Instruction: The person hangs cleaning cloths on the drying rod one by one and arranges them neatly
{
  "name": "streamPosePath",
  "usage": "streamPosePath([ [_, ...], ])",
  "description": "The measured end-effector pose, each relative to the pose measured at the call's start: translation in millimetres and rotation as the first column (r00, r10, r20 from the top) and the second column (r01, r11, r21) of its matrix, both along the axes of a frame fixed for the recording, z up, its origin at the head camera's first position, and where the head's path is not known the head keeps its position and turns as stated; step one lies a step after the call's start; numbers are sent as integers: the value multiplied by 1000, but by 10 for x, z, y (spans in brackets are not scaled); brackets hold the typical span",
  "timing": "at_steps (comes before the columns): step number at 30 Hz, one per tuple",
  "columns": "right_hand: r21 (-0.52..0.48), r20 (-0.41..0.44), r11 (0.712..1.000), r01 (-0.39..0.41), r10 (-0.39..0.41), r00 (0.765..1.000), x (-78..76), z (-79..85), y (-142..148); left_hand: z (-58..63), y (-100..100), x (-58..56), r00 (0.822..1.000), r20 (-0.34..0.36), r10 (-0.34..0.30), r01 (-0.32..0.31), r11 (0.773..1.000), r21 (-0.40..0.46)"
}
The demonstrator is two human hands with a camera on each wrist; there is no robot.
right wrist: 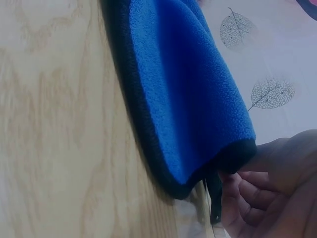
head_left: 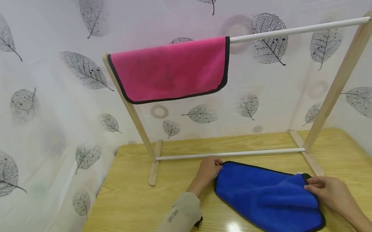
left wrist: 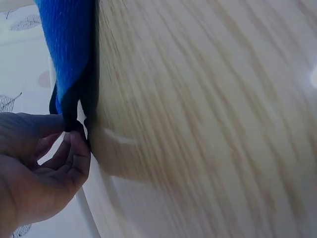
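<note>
Head view — left hand (head_left: 210, 170) and right hand (head_left: 333, 192) pinch blue cloth (head_left: 258, 195) — sleeve lettering (head_left: 172, 216) begins "Let".

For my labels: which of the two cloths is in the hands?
The blue cloth: left hand and right hand pinch it; the pink cloth hangs over the upper bar.

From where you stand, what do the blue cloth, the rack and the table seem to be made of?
Blue cloth: plush fabric, perhaps microfibre, by its fuzzy nap. Rack uprights: matt, probably bare wood, being pale tan. Rack bars: smooth plastic or coated metal, by their white sheen. Table: glossy wood or laminate, by grain and glare.
</note>
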State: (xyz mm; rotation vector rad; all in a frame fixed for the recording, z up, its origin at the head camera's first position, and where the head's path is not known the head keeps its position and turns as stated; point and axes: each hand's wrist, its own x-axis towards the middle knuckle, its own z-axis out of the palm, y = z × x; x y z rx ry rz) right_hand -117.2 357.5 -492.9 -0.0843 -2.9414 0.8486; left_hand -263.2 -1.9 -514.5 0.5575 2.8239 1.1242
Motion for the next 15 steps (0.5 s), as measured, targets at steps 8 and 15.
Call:
streamPosePath([
  [8, 0, 111, 1000, -12, 12, 994, -10, -18, 24, 35, -206, 11, 998, 12, 66, -66, 997, -41],
  [15, -11, 194, 998, -54, 55, 980, -7, -46, 34, 91, -283, 33, 999, 7, 40, -40, 997, -61],
])
